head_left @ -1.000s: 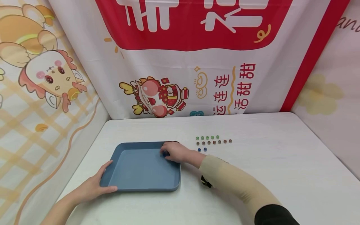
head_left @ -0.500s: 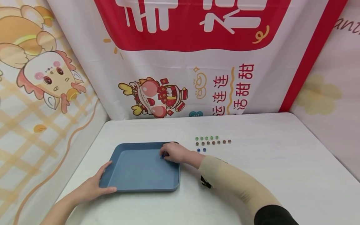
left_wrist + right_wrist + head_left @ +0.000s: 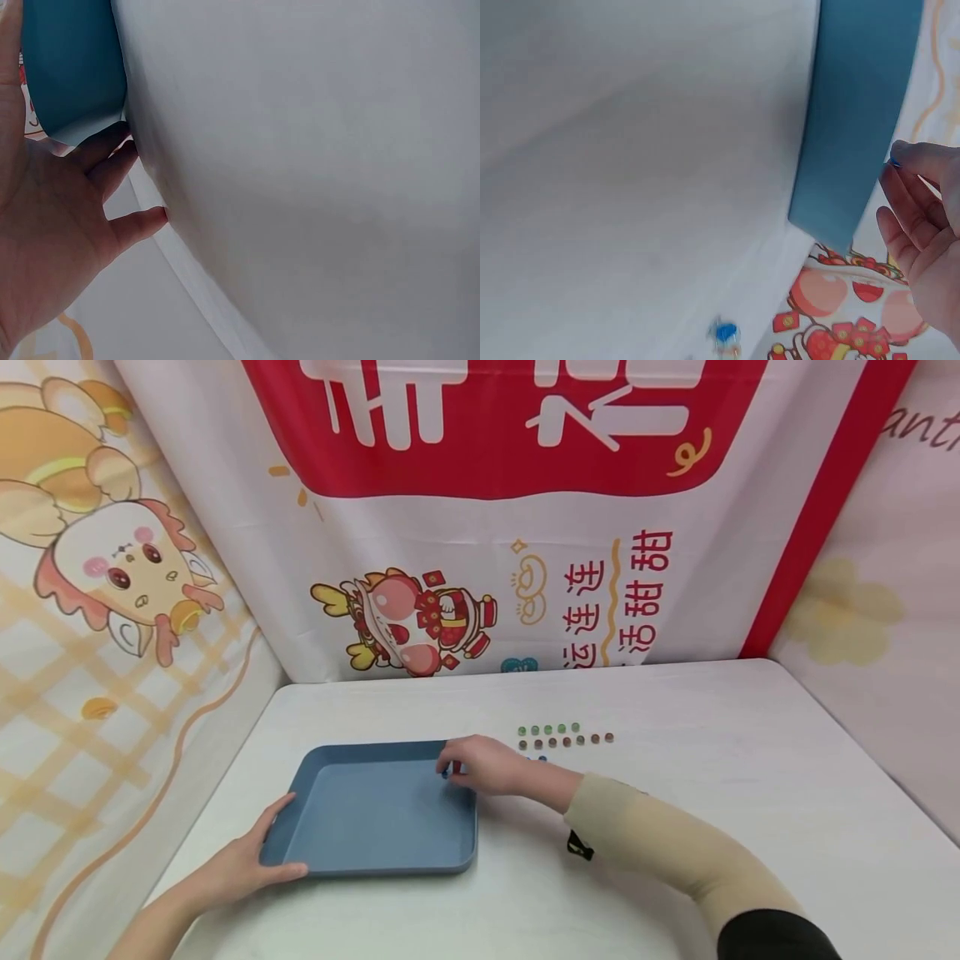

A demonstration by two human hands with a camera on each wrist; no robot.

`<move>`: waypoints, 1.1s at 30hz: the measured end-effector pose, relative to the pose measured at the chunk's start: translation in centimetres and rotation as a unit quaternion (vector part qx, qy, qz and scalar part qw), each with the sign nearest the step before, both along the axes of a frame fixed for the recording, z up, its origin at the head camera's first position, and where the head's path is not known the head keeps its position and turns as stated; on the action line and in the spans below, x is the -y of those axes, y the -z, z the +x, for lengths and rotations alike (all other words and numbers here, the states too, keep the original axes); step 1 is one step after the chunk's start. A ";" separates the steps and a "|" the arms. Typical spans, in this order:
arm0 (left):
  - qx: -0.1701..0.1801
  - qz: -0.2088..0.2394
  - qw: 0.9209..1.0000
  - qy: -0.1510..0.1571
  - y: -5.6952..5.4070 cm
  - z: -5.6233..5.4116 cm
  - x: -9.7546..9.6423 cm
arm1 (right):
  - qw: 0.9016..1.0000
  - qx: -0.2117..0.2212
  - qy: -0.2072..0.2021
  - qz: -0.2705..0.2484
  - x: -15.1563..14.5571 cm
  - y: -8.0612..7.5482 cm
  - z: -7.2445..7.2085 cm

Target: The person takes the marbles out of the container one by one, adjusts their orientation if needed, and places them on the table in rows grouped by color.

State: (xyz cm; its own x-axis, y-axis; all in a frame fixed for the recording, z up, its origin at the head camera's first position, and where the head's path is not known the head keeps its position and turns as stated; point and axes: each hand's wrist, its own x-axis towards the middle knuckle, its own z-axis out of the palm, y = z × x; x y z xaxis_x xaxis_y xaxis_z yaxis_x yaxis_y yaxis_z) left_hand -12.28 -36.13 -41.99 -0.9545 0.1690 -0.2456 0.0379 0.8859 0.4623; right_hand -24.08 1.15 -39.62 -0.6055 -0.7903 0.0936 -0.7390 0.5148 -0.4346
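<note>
My right hand [image 3: 483,766] is over the far right corner of a blue-grey rectangular tray [image 3: 375,870]. Between its thumb and index finger it pinches a small blue glass marble [image 3: 446,774]; the right wrist view also shows the marble [image 3: 895,162] at the fingertips, above the tray's side wall [image 3: 859,112]. My left hand [image 3: 236,867] holds the near left corner of the tray, thumb along the front side and fingers at the left side. In the left wrist view, the left hand's fingers [image 3: 112,165] touch the tray's outer wall [image 3: 75,67].
Right of the tray, marbles lie in rows on the white table [image 3: 637,827]: several green marbles [image 3: 548,729], several brownish marbles [image 3: 566,742], and blue marbles [image 3: 542,759] partly behind my right wrist. Printed cloth [image 3: 420,535] hangs at the back and sides.
My right hand has shifted slightly right and up from the tray's inside, with the blue marble still pinched. Its wrist now partly covers the blue marbles. The left hand keeps its hold.
</note>
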 end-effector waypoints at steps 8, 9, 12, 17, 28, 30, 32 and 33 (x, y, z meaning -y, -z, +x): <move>0.009 0.004 1.000 -0.005 0.0 0.1 -0.1 | 0.999 0.020 0.008 -0.048 -3.4 -1.2 0.2; 0.010 0.006 1.000 -0.005 0.0 0.1 -0.1 | 0.998 0.022 0.013 -0.053 -3.9 -1.2 0.3; 0.010 0.010 1.000 -0.003 -0.1 0.1 -0.2 | 0.998 0.023 0.029 -0.060 -5.3 -1.3 0.4; 0.007 0.009 1.000 0.001 -0.2 0.1 -0.2 | 0.996 0.017 0.053 -0.065 -8.0 -1.2 0.6; 0.002 0.011 1.000 0.004 -0.3 0.3 -0.1 | 0.990 -0.001 0.102 -0.099 -12.8 -0.8 0.6; -0.001 0.009 1.000 0.004 -0.3 0.3 -0.1 | 0.990 -0.011 0.106 -0.097 -13.3 -0.6 0.6; -0.001 0.009 1.000 0.003 -0.3 0.3 -0.2 | 0.989 -0.019 0.111 -0.092 -13.8 -0.3 0.5; -0.001 0.009 1.000 0.003 -0.3 0.2 -0.2 | 0.989 -0.021 0.116 -0.088 -14.0 -0.1 0.5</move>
